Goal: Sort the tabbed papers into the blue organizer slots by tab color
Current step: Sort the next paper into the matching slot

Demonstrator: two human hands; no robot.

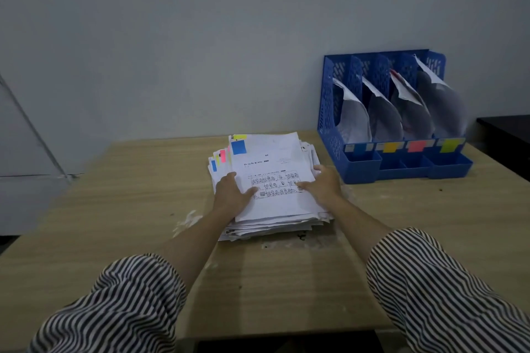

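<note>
A stack of white tabbed papers (272,203) lies in the middle of the wooden table (120,209). The top sheet (269,157) carries a blue tab (238,147) at its far left corner; pink, yellow and blue tabs stick out from sheets below. My left hand (231,195) rests on the stack's left side, thumb on the top sheet. My right hand (322,183) rests on the right side, fingers spread over the sheet's edge. The blue organizer (327,112) stands at the back right, with papers in all its slots, labelled blue (358,147), yellow (390,147), pink (415,146) and green (448,145).
A pale wall stands behind the table. A dark surface (504,129) sits at the far right beyond the organizer. White smudges mark the tabletop beside the stack. Striped sleeves cover both my forearms near the table's front edge.
</note>
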